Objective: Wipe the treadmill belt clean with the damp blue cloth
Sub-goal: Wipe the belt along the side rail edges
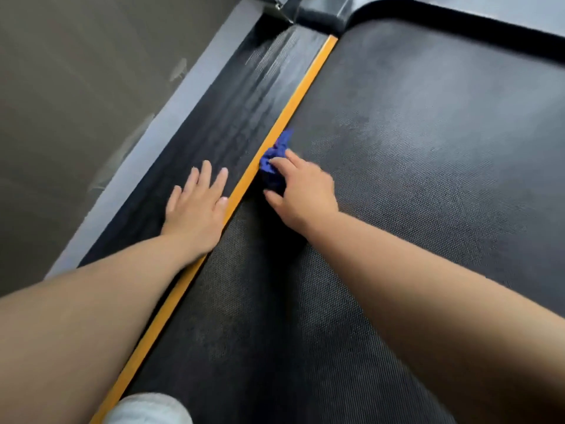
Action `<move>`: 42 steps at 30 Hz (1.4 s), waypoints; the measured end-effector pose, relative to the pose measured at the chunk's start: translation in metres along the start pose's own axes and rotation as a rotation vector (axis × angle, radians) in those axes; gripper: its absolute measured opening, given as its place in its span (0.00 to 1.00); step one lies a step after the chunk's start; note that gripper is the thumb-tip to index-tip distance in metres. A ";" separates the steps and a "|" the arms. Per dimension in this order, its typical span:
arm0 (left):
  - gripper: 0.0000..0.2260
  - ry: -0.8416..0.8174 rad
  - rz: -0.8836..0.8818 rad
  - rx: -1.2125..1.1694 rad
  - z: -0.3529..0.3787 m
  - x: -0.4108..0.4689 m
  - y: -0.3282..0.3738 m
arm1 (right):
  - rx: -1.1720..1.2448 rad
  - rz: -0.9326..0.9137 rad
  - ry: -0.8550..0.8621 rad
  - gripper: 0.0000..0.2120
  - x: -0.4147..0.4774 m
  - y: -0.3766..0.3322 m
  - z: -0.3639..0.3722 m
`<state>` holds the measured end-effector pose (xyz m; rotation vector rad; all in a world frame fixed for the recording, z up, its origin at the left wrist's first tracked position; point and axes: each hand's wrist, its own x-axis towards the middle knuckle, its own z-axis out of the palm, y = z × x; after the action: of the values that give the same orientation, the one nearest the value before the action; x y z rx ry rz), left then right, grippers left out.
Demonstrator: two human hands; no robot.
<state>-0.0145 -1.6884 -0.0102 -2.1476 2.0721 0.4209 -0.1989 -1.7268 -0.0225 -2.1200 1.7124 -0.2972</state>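
Bunching under the right hand (301,191), the damp blue cloth (273,162) sits on the treadmill belt (412,179) hard against the orange strip (293,105), gripped by curled fingers and thumb. Just left of it, the left hand (198,206) lies flat and spread on the black side rail (232,96), holding nothing. So tight a wad may skip patches, or drag over the strip off the belt.

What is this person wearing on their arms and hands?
Nothing visible. The left hand and right hand are ungloved, with no rings I can make out. The left forearm and right forearm are bare to the frame edge: no sleeves, watch or bracelet.
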 end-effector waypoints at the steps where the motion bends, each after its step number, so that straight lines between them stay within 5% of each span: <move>1: 0.23 -0.023 -0.006 -0.025 -0.001 0.001 -0.001 | 0.031 -0.086 -0.007 0.19 0.000 -0.003 0.001; 5: 0.24 -0.081 -0.018 -0.079 -0.007 0.000 -0.002 | -0.035 -0.604 -0.122 0.16 -0.039 -0.001 0.013; 7: 0.24 -0.060 -0.006 -0.060 -0.006 -0.002 -0.002 | -0.082 -0.662 -0.110 0.15 -0.030 0.010 0.004; 9: 0.23 -0.050 0.002 -0.064 -0.005 -0.004 -0.001 | -0.124 -0.461 0.058 0.14 0.007 0.026 -0.008; 11: 0.23 -0.033 0.002 -0.087 -0.005 -0.006 -0.001 | -0.137 -0.034 0.198 0.17 0.051 0.053 -0.029; 13: 0.22 0.000 -0.006 -0.127 -0.005 -0.007 -0.002 | 0.016 0.357 0.175 0.18 0.071 0.064 -0.047; 14: 0.22 0.019 -0.009 -0.154 -0.005 -0.008 0.000 | 0.027 0.353 0.141 0.18 0.068 0.060 -0.047; 20: 0.17 0.272 0.155 -0.248 -0.006 -0.022 0.036 | -0.058 -0.353 -0.083 0.17 -0.026 0.040 -0.008; 22: 0.17 0.156 0.243 -0.253 -0.004 -0.023 0.048 | -0.054 -0.170 0.151 0.13 -0.014 0.072 -0.022; 24: 0.17 0.075 0.278 -0.211 0.000 -0.021 0.055 | 0.036 0.318 0.368 0.11 -0.008 0.107 -0.042; 26: 0.17 0.105 0.279 -0.241 0.006 -0.021 0.067 | 0.065 0.530 0.398 0.11 -0.020 0.122 -0.048; 32: 0.18 0.043 0.141 -0.290 0.026 -0.037 0.113 | -0.046 -0.343 0.051 0.13 -0.115 0.095 -0.033; 34: 0.18 0.064 0.226 -0.220 0.029 -0.042 0.118 | -0.106 -0.456 0.026 0.15 -0.114 0.117 -0.038; 36: 0.18 0.041 0.329 -0.164 0.029 -0.044 0.127 | -0.140 -0.208 0.217 0.16 -0.097 0.152 -0.051; 39: 0.20 -0.032 0.428 -0.105 0.023 -0.042 0.147 | -0.051 0.505 0.386 0.14 -0.077 0.212 -0.089; 40: 0.21 -0.057 0.447 -0.089 0.021 -0.039 0.155 | -0.022 0.613 0.355 0.12 -0.080 0.217 -0.095; 42: 0.24 -0.120 0.439 -0.063 0.018 -0.033 0.174 | -0.110 0.484 0.276 0.15 -0.093 0.207 -0.098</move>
<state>-0.1902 -1.6604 -0.0001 -1.6347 2.4803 0.6496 -0.4427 -1.6887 -0.0158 -1.7163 2.3806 -0.3689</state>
